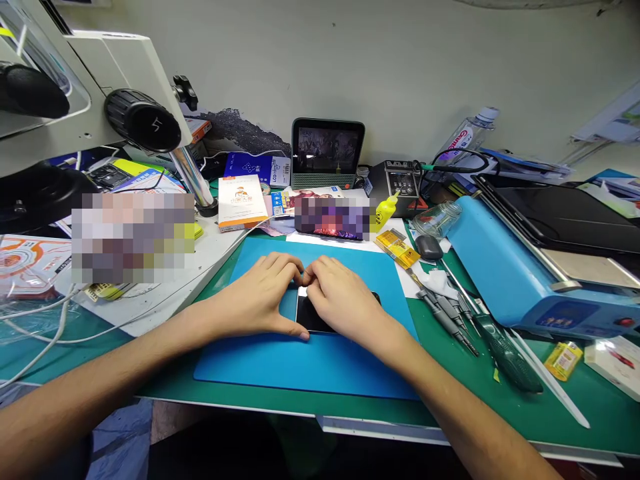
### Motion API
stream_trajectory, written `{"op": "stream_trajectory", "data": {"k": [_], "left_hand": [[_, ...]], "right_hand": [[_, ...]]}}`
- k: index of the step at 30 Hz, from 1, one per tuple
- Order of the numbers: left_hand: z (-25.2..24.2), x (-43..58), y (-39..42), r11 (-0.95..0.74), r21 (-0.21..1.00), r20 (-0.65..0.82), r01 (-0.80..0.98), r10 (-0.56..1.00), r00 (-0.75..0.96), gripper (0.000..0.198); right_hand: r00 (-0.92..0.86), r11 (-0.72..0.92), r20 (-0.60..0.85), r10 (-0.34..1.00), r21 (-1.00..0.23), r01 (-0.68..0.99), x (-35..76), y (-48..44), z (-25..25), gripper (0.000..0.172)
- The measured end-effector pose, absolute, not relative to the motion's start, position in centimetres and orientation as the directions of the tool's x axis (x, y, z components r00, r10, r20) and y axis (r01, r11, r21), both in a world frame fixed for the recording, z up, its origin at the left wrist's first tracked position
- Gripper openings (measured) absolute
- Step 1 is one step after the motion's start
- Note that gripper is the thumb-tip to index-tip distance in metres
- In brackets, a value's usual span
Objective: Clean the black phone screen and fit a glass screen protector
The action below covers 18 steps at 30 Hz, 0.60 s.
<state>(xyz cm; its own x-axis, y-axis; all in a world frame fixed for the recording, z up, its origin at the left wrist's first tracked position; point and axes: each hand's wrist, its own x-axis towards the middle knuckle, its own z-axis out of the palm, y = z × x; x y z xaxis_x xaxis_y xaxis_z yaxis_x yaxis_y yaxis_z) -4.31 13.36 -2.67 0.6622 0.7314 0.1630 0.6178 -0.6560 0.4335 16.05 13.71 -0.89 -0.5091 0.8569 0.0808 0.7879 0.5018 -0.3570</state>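
Observation:
A dark-screened phone (313,315) lies flat on a blue work mat (310,360) in the middle of the green bench. My left hand (260,293) rests on the mat at the phone's left side, thumb along its lower left edge and fingers curled at its top corner. My right hand (343,300) lies over the phone's right half and covers most of it. Both sets of fingertips meet in a pinch at the phone's top edge. What they pinch there is hidden.
A microscope (100,87) looms at upper left over a white base. A blue machine (520,280) sits at right, with tweezers and screwdrivers (460,320) beside the mat. A small screen (327,153), soldering station (400,183), yellow bottle (385,212) and boxes line the back.

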Motion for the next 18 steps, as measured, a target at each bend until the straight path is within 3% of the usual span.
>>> {"op": "stream_trajectory", "data": {"k": [9,18], "left_hand": [[-2.4,-4.3,13.5,-0.669,0.408,0.175,0.621,0.725,0.666,0.073],[-2.3,-4.2,13.5,-0.657,0.421,0.163,0.626,0.733,0.660,0.072]], "right_hand": [[-0.499,0.522,0.160,0.852,-0.193,0.831,15.4,13.5,-2.3,0.027],[-0.495,0.518,0.185,0.849,-0.105,0.849,14.8,13.5,-2.8,0.028]]}}
